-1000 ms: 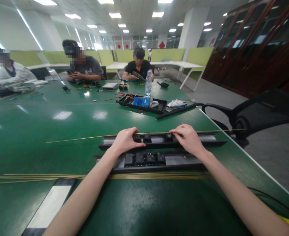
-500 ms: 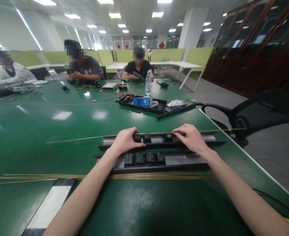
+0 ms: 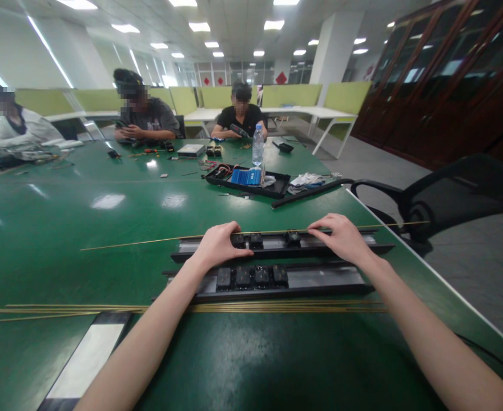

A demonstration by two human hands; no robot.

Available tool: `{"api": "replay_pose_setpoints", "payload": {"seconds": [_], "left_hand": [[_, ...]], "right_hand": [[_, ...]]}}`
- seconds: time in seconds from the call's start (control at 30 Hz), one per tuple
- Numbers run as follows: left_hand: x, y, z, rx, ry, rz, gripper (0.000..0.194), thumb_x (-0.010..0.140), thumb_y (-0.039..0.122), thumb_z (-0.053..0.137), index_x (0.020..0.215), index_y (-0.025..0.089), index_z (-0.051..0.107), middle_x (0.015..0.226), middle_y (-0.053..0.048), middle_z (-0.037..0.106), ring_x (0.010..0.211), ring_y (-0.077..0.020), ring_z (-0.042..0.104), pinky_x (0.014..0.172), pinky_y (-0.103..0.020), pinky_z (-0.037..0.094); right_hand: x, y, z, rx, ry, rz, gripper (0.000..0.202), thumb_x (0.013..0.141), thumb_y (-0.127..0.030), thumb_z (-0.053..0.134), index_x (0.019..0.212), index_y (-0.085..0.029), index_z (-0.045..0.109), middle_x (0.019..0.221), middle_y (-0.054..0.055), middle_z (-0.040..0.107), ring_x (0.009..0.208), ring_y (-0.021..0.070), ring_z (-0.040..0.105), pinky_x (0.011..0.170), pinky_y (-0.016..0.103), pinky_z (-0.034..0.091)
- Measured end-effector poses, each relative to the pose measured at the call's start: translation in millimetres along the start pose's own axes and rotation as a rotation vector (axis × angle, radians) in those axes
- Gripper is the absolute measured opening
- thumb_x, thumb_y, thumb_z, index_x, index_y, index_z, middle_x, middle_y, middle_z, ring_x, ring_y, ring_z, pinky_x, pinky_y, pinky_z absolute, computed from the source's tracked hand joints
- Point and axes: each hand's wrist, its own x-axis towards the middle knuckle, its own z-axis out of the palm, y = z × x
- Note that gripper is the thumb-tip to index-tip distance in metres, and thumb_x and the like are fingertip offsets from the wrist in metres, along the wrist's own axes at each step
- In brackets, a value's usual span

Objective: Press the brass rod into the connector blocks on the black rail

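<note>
A long black rail (image 3: 362, 250) with a pale channel lies crosswise on the table, holding several black square modules (image 3: 293, 238). My left hand (image 3: 217, 242) grips its left part, thumb on the near edge and fingers at the far edge, beside two of the modules. Along the far edge runs a thin brass rod (image 3: 131, 244), which sticks out well past both rail ends. To the right of the lone module, my right hand (image 3: 339, 235) pinches this rod between thumb and fingers. Closer to me sits a second black rail (image 3: 320, 289) with several modules in a row.
Several loose brass rods (image 3: 251, 307) lie in front of the near rail. A white-and-black panel (image 3: 86, 359) is at the lower left. Farther back are a black tray (image 3: 279, 185), a water bottle (image 3: 258, 147) and a black strip (image 3: 306, 194). Three people sit across the green table (image 3: 140, 211).
My right hand has shifted a little to the right along the brass rod. My left hand and both rails look unmoved.
</note>
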Motion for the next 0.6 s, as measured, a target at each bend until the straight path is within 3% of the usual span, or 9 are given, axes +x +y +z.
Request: {"api": "replay_pose_setpoints", "payload": {"seconds": [0.3,0.6], "left_hand": [[-0.7,-2.3,-0.9,0.001,0.002,0.061,0.059,0.066,0.067,0.077,0.101,0.022,0.062,0.097,-0.006,0.073,0.089,-0.0271,0.069,0.075,-0.035,0.05],[0.1,-3.3,-0.4,0.001,-0.013,0.061,0.054,0.068,0.062,0.078,0.101,0.022,0.061,0.099,-0.006,0.073,0.089,-0.0266,0.069,0.075,-0.035,0.05]], "right_hand": [[0.2,-1.5,-0.5,-0.001,-0.02,0.01,0.021,0.092,-0.037,0.06,0.088,-0.024,0.077,0.089,0.004,0.076,0.087,0.0233,0.066,0.085,0.04,0.048],[-2.2,13.9,-3.6,0.032,-0.052,0.062,0.023,0.091,-0.042,0.061,0.089,-0.027,0.079,0.09,0.004,0.076,0.086,0.0225,0.067,0.082,0.038,0.05]]}}
